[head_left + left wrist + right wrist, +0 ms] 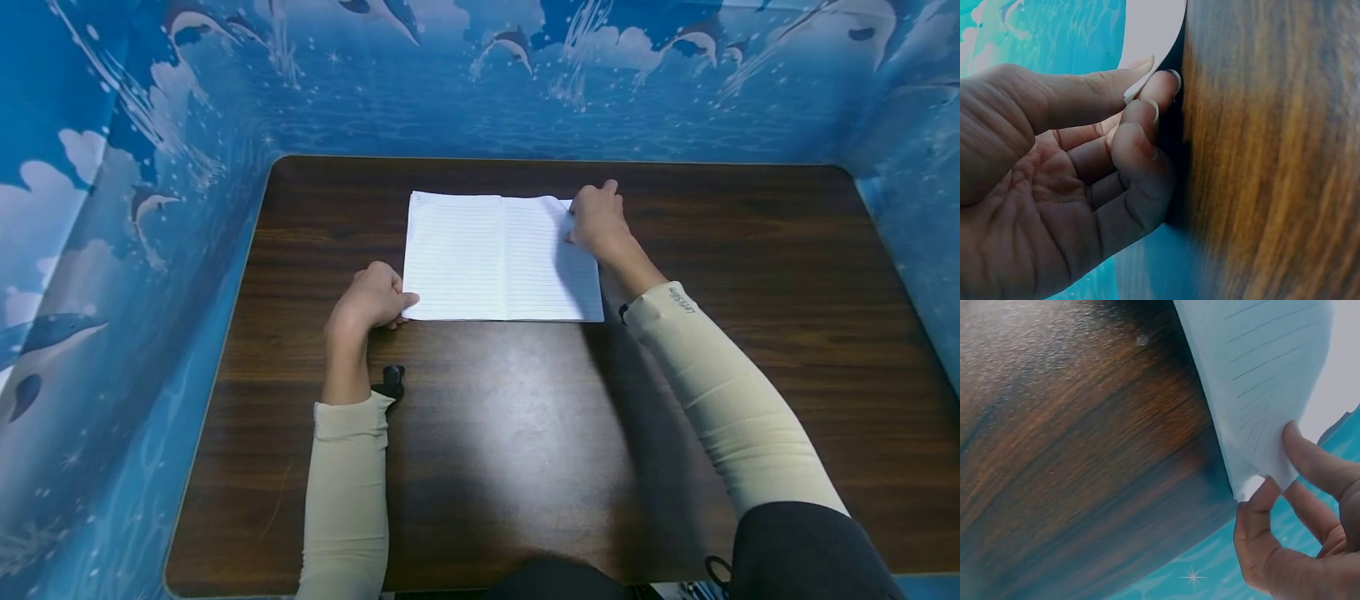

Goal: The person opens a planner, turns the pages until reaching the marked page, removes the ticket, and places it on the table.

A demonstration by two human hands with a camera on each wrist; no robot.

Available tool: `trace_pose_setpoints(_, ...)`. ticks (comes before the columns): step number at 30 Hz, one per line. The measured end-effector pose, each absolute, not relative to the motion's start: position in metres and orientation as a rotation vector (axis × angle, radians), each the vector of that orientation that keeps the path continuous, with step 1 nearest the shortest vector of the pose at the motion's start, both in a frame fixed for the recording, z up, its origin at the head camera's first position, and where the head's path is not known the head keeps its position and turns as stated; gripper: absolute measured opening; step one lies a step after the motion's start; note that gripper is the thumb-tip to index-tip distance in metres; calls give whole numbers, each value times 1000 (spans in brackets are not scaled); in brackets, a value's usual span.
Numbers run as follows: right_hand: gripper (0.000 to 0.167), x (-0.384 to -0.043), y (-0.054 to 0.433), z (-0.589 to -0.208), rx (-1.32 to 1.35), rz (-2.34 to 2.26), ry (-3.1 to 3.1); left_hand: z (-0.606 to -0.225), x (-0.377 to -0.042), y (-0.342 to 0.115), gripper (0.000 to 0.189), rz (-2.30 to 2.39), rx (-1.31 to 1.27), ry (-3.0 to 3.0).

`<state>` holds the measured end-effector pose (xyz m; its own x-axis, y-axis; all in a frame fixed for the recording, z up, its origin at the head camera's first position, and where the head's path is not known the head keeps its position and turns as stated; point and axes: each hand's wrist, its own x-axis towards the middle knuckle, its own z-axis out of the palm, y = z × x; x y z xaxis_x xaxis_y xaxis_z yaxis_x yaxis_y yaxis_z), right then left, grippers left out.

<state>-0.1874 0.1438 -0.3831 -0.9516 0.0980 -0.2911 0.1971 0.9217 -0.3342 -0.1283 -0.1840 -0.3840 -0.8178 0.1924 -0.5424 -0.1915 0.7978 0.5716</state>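
Note:
An open notebook (457, 258) with blank lined pages lies near the far middle of the table. At its near left corner is my left hand (371, 296), thumb on top and fingers beneath. The left wrist view shows that thumb and the fingertips pinching the notebook's corner (1154, 37), close by the tabletop. My right hand (600, 221) is at the far right corner. In the right wrist view, its thumb and fingers pinch a lined page (1272, 375), whose corner curls up from the sheets below.
The dark wood-grain table (510, 433) has rounded corners. A blue dolphin-print backdrop (450, 108) rises along its far and side edges. A small black piece (392, 379) sits at the left wrist. Dark items (717, 570) show at the near edge.

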Motion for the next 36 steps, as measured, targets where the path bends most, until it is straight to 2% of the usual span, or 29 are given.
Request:
trace_pose_setpoints(6,57,-186,153,-375,339,-704,2730,-385,-128,-185,43,850,8,2383)
trace_pose_setpoints(11,60,-187,167,-364,435,-797,2649,-386,-127,-184,40,850,-4,2376)
trace_pose_setpoints(19,30,-185,186,-349,461,-944,2619,-384,-127,-185,40,860,3,2376)
trace_pose_setpoints(36,33,-194,170,-312,326,-966,2608,-387,-127,-186,42,854,16,2387)
